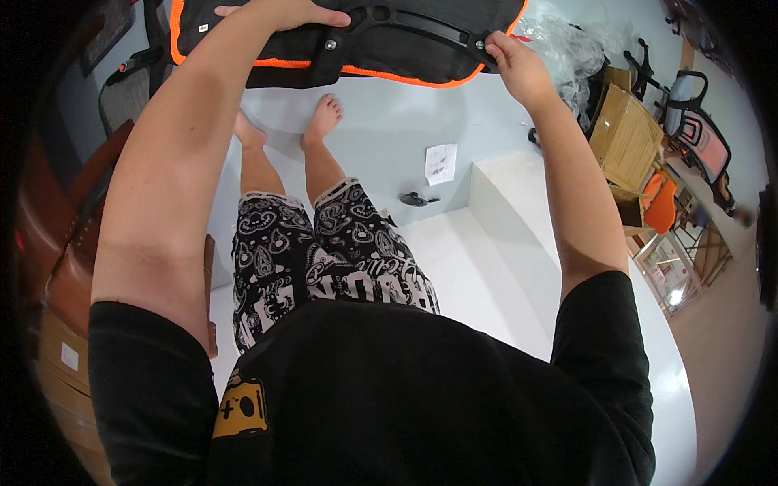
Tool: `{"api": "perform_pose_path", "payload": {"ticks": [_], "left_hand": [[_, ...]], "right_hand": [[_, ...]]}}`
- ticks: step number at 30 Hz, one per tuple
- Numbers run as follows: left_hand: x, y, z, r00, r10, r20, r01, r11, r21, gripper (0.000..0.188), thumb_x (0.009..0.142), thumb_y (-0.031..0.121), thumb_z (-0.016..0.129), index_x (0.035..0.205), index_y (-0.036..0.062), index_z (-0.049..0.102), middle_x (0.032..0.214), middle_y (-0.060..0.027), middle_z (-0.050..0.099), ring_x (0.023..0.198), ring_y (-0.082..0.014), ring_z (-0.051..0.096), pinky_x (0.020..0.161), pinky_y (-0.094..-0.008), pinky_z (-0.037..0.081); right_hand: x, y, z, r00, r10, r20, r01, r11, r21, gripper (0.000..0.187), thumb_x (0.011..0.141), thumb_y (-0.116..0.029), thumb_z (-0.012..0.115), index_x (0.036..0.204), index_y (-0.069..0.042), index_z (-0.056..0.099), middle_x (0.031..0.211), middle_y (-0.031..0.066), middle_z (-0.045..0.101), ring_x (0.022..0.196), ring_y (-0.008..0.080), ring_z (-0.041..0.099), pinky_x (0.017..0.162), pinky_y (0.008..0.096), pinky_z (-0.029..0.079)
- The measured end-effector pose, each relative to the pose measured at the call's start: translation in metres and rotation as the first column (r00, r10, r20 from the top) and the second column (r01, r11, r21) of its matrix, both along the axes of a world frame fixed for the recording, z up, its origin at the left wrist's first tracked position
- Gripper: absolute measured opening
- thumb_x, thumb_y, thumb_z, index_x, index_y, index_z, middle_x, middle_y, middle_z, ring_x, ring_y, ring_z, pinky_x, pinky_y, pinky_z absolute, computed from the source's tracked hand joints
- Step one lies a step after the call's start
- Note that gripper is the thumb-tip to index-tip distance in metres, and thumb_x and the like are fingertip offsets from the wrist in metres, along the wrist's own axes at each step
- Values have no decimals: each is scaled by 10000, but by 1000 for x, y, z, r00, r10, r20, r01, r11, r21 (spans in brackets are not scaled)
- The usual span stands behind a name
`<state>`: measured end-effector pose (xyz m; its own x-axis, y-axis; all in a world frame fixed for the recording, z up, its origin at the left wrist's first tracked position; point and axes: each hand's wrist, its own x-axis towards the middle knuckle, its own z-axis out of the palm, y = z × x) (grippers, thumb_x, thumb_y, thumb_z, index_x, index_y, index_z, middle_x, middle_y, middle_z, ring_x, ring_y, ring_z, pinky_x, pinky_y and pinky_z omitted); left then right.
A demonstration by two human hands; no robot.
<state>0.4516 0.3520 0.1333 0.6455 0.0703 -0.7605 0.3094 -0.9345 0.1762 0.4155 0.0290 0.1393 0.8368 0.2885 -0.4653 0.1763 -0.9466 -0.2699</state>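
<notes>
At the top of the view is a black padded chair cushion [421, 69] with orange piping. A curved black plastic armrest bracket [417, 23] lies across it, with a silver bolt [331, 45] at its left end. My left hand [284, 11] rests spread on the cushion, its thumb stretched to the bracket. Most of its fingers are cut off or hidden. At the bracket's right end, my right hand [523, 69] has its thumb and fingers closed together at a second bolt [480, 45]. The fingertips partly cover that spot.
A paper sheet [441, 164] and a small black part [418, 199] lie on the floor near my bare feet. Clear plastic wrapping [567, 57], a cardboard box [626, 134] and chair parts are at the right. A brown leather seat [69, 219] stands at the left.
</notes>
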Motion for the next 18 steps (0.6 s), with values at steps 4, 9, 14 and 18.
{"api": "perform_pose_path", "payload": {"ticks": [4,9,14,18], "left_hand": [[3,1,1,1000,-11,1,11,1000,8,1363,559,577,817,1487,190,-102,1474,-283,-235,1369,-477,-170,1025,-707,103],[1,4,0,1000,-6,24,6,1000,1,1363,558,571,820,1487,187,-100,1478,-281,-228,1372,-476,-160,1020,-713,104],[-1,4,2,1000,-8,16,8,1000,16,1357,562,574,817,1488,190,-98,1480,-275,-232,1373,-473,-160,1026,-705,106],[-1,5,9,1000,-9,-9,10,1000,30,1328,590,567,805,1488,203,-103,1489,-254,-228,1386,-448,-147,1051,-677,116]], "right_hand": [[12,1,6,996,80,-39,-81,996,-38,172,939,-287,487,958,-131,556,794,126,635,789,348,608,665,424,482],[18,8,15,919,393,11,-372,878,-303,188,943,-327,465,991,-168,553,862,58,654,814,295,631,739,452,475],[20,13,18,836,547,-51,-511,740,-437,209,952,-330,443,992,-146,534,903,37,654,844,264,643,800,480,457],[11,12,12,820,572,-17,-512,720,-469,211,952,-325,444,950,-133,533,881,48,654,837,261,646,776,463,465]]}}
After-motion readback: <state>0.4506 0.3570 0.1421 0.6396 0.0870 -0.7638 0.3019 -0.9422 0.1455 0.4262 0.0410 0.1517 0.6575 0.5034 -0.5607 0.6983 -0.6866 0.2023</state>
